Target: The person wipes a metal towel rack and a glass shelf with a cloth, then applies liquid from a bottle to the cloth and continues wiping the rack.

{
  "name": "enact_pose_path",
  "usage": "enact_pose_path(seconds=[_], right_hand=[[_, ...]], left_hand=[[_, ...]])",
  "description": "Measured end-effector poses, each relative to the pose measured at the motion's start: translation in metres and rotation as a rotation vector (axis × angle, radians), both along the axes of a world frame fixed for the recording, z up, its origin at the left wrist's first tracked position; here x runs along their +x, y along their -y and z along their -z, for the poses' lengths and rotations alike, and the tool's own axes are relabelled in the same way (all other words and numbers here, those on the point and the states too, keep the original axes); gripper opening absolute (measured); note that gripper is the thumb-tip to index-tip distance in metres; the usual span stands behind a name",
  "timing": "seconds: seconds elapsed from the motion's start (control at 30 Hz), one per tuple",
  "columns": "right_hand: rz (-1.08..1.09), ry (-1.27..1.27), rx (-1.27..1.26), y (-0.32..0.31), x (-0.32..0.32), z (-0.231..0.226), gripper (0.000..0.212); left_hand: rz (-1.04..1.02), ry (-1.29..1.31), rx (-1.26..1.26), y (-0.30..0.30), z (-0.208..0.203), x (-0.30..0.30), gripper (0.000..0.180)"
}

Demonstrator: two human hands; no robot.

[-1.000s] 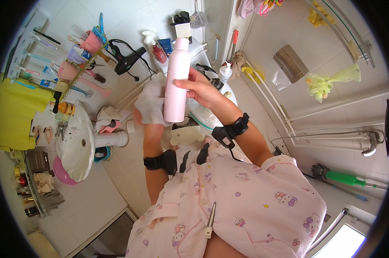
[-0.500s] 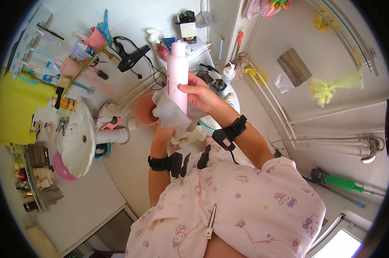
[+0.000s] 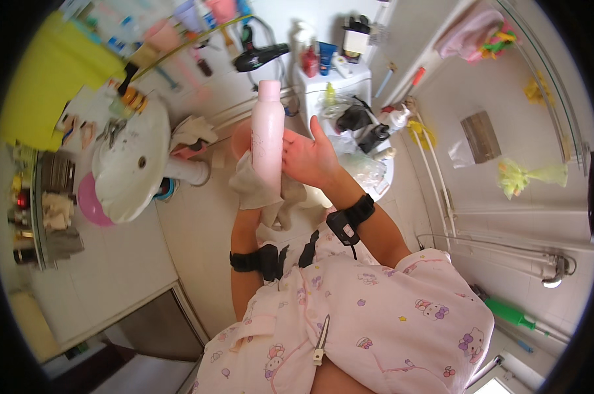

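A tall pink aerosol can (image 3: 268, 128) with a rounded cap stands nearly upright in front of me. A grey cloth (image 3: 257, 187) wraps round its lower part and hangs down in folds. My left hand is hidden under the cloth and holds the can through it; only my left wrist (image 3: 247, 220) shows below. On the can's right side, my right hand (image 3: 312, 157) is open, its thumb raised and its palm turned up. Its fingertips reach the can's side, partly behind it.
A washbasin (image 3: 131, 190) is at left, a pink bucket (image 3: 242, 136) behind the can. Bottles stand on the white toilet tank (image 3: 336, 79); bags and more bottles lie on the toilet lid (image 3: 382, 187). A black hair dryer (image 3: 261, 58) hangs on the wall. Pipes (image 3: 435, 177) run along the right.
My right hand has loosened from the can and opened, thumb lifting away. The can stays in the cloth in my left hand. The whole view has shifted toward the right side of the room.
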State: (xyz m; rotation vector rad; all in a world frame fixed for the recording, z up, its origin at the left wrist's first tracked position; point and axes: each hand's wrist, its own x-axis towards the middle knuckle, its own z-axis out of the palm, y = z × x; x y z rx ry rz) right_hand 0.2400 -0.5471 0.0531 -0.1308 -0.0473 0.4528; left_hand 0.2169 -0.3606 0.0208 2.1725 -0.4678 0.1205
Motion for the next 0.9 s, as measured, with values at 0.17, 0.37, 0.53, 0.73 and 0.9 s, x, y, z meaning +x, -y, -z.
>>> enact_pose_path(seconds=[0.17, 0.37, 0.53, 0.73, 0.9], right_hand=[[0.145, -0.048, 0.034, -0.118, 0.012, 0.019, 0.053], [-0.157, -0.302, 0.335, -0.27, 0.032, 0.056, 0.022], [-0.235, -0.071, 0.152, -0.368, 0.047, 0.063, 0.033], [-0.306, -0.064, -0.275, -0.426, 0.122, 0.052, 0.041], [-0.287, -0.042, -0.322, -0.489, 0.229, 0.057, 0.067]], left_hand=[[-0.304, -0.298, -0.141, -0.131, 0.011, -0.005, 0.037], [-0.59, -0.448, -0.77, -0.311, 0.017, -0.039, 0.041], [-0.726, -0.495, -1.093, -0.401, 0.035, -0.048, 0.046], [-0.828, -0.587, -1.381, -0.451, 0.051, -0.006, 0.047], [-0.708, -0.636, -1.462, -0.491, 0.071, 0.074, 0.043]])
